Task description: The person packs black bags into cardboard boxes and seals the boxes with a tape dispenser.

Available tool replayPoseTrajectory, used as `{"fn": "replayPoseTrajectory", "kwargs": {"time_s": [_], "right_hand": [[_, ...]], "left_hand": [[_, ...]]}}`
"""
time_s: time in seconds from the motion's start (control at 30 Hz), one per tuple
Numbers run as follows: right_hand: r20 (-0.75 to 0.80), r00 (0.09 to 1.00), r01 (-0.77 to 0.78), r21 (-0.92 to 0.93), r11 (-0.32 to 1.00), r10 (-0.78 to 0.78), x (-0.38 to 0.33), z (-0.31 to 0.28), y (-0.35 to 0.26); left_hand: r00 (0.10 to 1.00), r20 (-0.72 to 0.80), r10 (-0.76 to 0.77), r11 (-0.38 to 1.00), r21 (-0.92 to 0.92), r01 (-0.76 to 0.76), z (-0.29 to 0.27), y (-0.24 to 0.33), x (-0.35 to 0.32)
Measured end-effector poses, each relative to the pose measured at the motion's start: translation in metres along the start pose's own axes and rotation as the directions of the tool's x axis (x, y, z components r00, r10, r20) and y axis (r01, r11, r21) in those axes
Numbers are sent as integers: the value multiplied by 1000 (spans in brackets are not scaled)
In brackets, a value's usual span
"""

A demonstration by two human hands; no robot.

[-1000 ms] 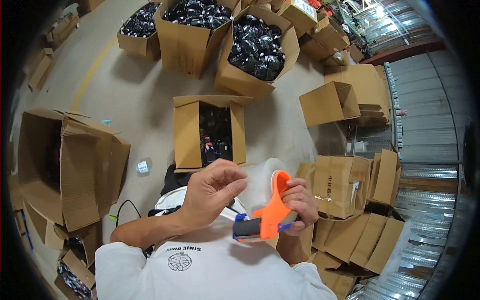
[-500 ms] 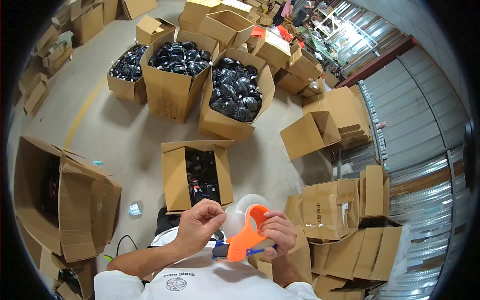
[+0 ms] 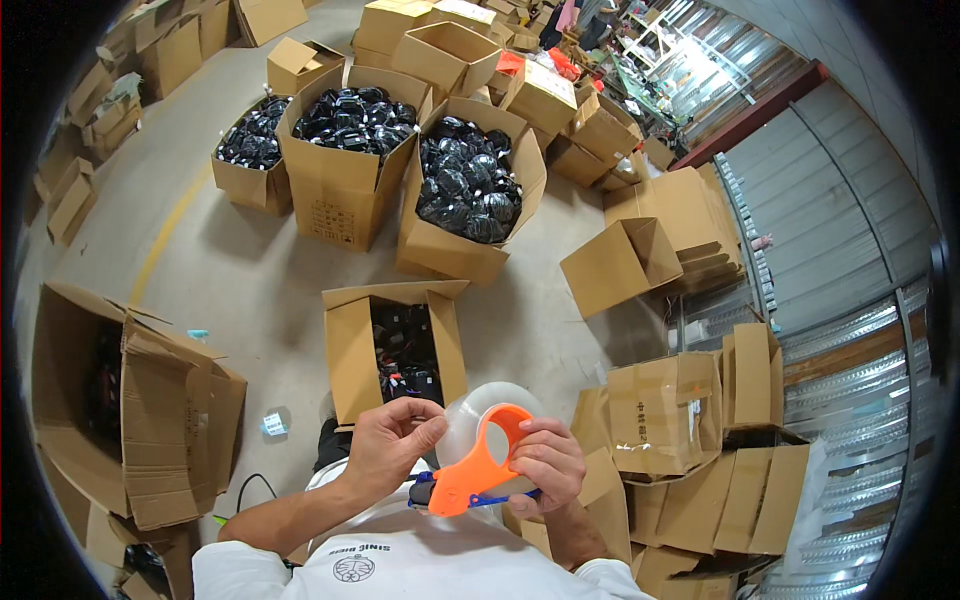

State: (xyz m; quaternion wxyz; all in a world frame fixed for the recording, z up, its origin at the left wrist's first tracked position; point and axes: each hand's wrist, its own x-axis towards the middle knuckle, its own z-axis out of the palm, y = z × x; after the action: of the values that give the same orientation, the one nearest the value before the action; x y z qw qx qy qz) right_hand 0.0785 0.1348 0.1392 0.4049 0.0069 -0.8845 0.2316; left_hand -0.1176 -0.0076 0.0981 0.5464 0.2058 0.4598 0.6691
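An orange tape dispenser [image 3: 462, 482] with blue parts and a dark front end is held in front of my chest. It carries a wide roll of clear tape [image 3: 461, 424]. My right hand [image 3: 552, 466] is closed around the dispenser's ring and blue handle on the right. My left hand [image 3: 388, 445] is at the roll's left edge, thumb and fingers pinched together. Whether a tape end is between them cannot be made out. Just beyond my hands stands an open carton [image 3: 352, 350] with dark items [image 3: 405, 345] inside.
Farther off, several open cartons [image 3: 325, 195] are filled with black plastic-wrapped items [image 3: 470, 185]. A large open carton [image 3: 160, 420] stands at the left. Cartons [image 3: 655, 420] are stacked at the right, beside a metal wall [image 3: 850, 200]. A small label [image 3: 273, 425] lies on the floor.
The dispenser has tilted and shifted slightly left, its dark end now lower beneath my left hand. My left hand stays pinched at the roll's edge. My view has shifted slightly.
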Motion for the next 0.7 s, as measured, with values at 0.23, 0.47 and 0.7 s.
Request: {"fn": "replayPoseTrajectory", "kwargs": {"time_s": [0.23, 0.47, 0.7], "right_hand": [[12, 1000, 6, -31, 999, -5, 1, 2, -1], [22, 1000, 0, -41, 999, 1, -2, 5, -2], [33, 999, 11, 9, 1000, -12, -2, 2, 1]], "left_hand": [[999, -43, 11, 998, 61, -8, 5, 5, 4], [999, -51, 8, 998, 67, -5, 4, -2, 8], [992, -85, 94, 988, 128, -82, 4, -7, 3]]}}
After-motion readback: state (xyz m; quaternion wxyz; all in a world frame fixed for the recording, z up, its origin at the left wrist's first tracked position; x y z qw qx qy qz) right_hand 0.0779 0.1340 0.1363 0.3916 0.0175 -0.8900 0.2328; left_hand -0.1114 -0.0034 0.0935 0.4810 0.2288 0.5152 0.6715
